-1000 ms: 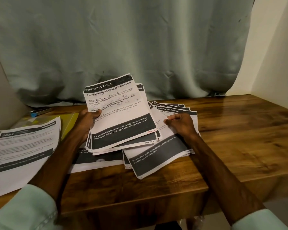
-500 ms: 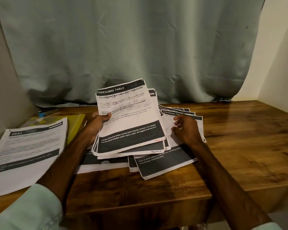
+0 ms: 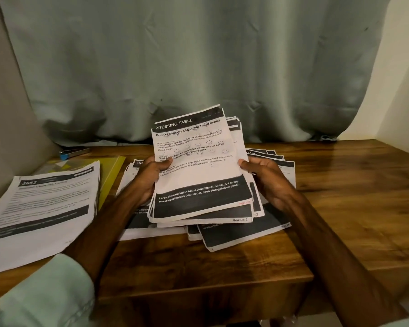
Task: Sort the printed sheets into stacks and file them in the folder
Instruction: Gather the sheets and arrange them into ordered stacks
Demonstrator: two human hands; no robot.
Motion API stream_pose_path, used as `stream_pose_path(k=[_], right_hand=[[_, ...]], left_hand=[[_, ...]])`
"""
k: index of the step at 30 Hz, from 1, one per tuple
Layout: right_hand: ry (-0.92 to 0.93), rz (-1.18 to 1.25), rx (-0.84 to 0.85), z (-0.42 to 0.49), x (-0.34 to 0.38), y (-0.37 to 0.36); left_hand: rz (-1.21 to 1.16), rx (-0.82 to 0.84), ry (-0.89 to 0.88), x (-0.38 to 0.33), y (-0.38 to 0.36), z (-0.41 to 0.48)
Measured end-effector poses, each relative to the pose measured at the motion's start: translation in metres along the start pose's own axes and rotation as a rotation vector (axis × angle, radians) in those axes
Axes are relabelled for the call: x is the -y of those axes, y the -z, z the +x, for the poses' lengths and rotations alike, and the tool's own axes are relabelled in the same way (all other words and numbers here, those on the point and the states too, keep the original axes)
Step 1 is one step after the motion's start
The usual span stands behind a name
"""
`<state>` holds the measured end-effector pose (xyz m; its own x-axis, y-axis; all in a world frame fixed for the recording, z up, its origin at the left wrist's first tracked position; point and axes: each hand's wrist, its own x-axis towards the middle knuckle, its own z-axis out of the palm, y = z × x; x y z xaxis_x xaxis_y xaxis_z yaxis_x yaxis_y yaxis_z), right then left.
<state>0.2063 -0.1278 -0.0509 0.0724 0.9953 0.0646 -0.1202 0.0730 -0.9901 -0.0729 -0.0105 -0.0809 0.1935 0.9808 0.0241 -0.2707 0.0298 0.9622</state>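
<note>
**Bundle of printed sheets, held over the bench**

Item. We list one bundle (image 3: 198,180) of printed sheets, its top page headed "DRESSING TABLE". It is raised and tilted toward us above the bench (image 3: 340,197). Its edges are not squared, and lower pages peek out at the right and along the bottom.

Hold. The left hand (image 3: 149,178) grips the left edge, thumb on the printed face and fingers behind. The right hand (image 3: 267,180) takes the right edge, thumb at the margin and fingers curled underneath. Both hands are clamped on the bundle, one on each side.

Elsewhere. Loose sheets (image 3: 236,234) lie fanned on the bench beneath the bundle. A neater stack (image 3: 45,204) lies at the left, partly over a yellow folder (image 3: 113,168). A curtain (image 3: 198,67) hangs behind.

Handling, as we judge it. The paper is light, thin and limp, and the bundle keeps its shape only because it is several pages thick. Pages slide on one another readily, so a pinch at one side alone would likely let them fan out or slip. Corners crease and tear easily. We advise:
- holding the two long edges near mid-height, thumbs on top and fingers below, as now;
- tapping the bottom edge on the bench to square the bundle;
- carrying it flat afterwards.

A firm grip is safe; a sharp bend is not.
</note>
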Motion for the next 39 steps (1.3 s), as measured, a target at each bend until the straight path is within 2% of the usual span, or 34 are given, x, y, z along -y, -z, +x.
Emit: stream_pose_path(k=[5, 9, 15, 20, 23, 28, 32, 35, 39], right_hand=[[-0.057, 0.194, 0.036, 0.0, 0.001, 0.003], [-0.031, 0.206, 0.023, 0.003, -0.001, 0.002], [0.239, -0.168, -0.219, 0.009, -0.006, -0.002], [0.132, -0.229, -0.211, 0.009, -0.013, 0.0], [0.134, -0.296, -0.208, 0.008, -0.016, 0.002], [0.296, -0.417, -0.312, 0.009, -0.018, 0.003], [0.418, -0.516, -0.379, 0.009, -0.013, -0.002], [0.411, -0.503, -0.32, 0.006, 0.002, -0.013], [0.222, -0.253, -0.101, -0.011, 0.027, -0.041]], left_hand=[[-0.13, 0.12, 0.063, -0.004, -0.001, -0.007], [-0.197, 0.145, 0.102, -0.003, 0.001, -0.007], [-0.166, 0.095, 0.045, 0.0, 0.004, -0.003], [-0.054, -0.013, -0.013, 0.001, 0.002, -0.001], [-0.02, -0.039, -0.045, -0.001, -0.003, -0.004], [-0.006, -0.127, -0.087, 0.0, -0.011, -0.007], [0.096, -0.189, -0.125, 0.002, -0.014, -0.007], [0.143, -0.186, -0.195, 0.002, -0.015, -0.006], [0.21, -0.119, -0.364, -0.001, -0.015, -0.012]])
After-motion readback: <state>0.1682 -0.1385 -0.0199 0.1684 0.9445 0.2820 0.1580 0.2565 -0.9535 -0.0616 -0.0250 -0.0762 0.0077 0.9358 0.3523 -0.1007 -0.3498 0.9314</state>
